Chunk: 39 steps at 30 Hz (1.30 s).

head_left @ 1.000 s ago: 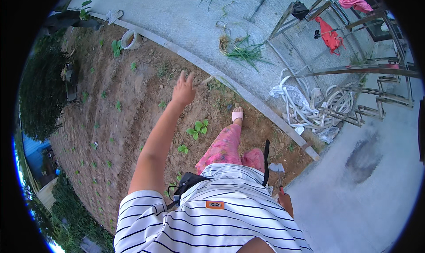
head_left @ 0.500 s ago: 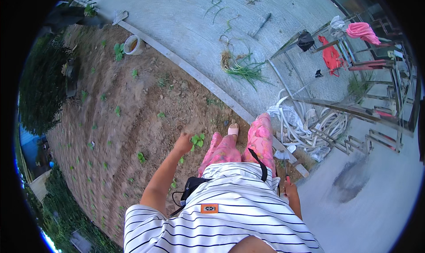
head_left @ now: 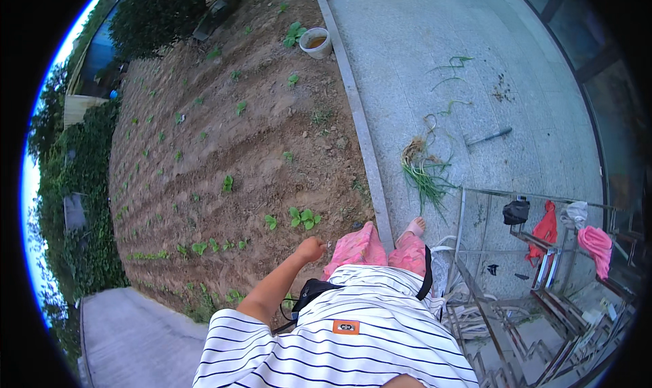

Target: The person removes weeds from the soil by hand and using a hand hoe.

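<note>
My left hand (head_left: 311,250) hangs at my side, curled into a fist above the soil, just left of my pink trouser legs (head_left: 360,247). I cannot make out anything inside it. The nearest plant is a small green seedling (head_left: 302,217) in the tilled garden bed (head_left: 224,150). I stand on the stone curb (head_left: 365,143) between the bed and the paved yard; one bare foot (head_left: 415,224) rests on the paving. My right hand is out of sight behind my striped shirt (head_left: 353,340).
A bunch of pulled green plants (head_left: 424,174) and a long-handled tool (head_left: 487,138) lie on the paving. A white bucket (head_left: 316,42) stands by the curb's far end. A metal rack (head_left: 543,266) with red and pink cloths and coiled hose (head_left: 445,252) stands at my right.
My left arm has dropped from an outstretched reach with spread fingers to a fist by my hip. I have turned, so the bed now lies to my left and ahead.
</note>
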{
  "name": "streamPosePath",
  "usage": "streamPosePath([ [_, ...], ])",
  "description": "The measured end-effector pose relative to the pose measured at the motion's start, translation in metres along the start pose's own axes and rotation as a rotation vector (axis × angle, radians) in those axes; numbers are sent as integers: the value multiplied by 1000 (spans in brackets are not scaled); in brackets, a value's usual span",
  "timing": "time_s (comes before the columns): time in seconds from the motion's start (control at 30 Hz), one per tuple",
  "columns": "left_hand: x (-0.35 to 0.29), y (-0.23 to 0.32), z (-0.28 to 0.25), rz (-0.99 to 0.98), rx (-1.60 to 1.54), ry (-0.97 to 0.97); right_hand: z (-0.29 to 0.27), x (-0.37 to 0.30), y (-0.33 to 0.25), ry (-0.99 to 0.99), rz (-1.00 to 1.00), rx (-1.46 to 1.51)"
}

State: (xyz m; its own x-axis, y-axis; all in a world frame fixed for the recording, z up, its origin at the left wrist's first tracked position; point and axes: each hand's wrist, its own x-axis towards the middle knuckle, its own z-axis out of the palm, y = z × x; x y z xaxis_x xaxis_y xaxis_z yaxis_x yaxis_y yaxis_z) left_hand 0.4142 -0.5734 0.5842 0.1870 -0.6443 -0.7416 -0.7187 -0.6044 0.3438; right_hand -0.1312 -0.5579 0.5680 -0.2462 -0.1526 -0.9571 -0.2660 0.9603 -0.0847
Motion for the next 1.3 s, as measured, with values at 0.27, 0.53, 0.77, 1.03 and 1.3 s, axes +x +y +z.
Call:
streamPosePath([
  [0.27,-16,53,-3,-214,-79,141,-62,51,-123,-32,-132,-95],
  [0.53,41,103,-62,-51,-32,-43,-43,83,-255,-98,-208,-280],
  [0.77,50,135,-125,-107,-83,178,-4,70,-340,-133,-278,-412],
  [1.03,1,62,-120,-298,-176,335,55,73,-393,-241,-331,-613],
  [1.3,-85,47,28,-595,-418,172,87,58,-398,-359,-411,-746],
])
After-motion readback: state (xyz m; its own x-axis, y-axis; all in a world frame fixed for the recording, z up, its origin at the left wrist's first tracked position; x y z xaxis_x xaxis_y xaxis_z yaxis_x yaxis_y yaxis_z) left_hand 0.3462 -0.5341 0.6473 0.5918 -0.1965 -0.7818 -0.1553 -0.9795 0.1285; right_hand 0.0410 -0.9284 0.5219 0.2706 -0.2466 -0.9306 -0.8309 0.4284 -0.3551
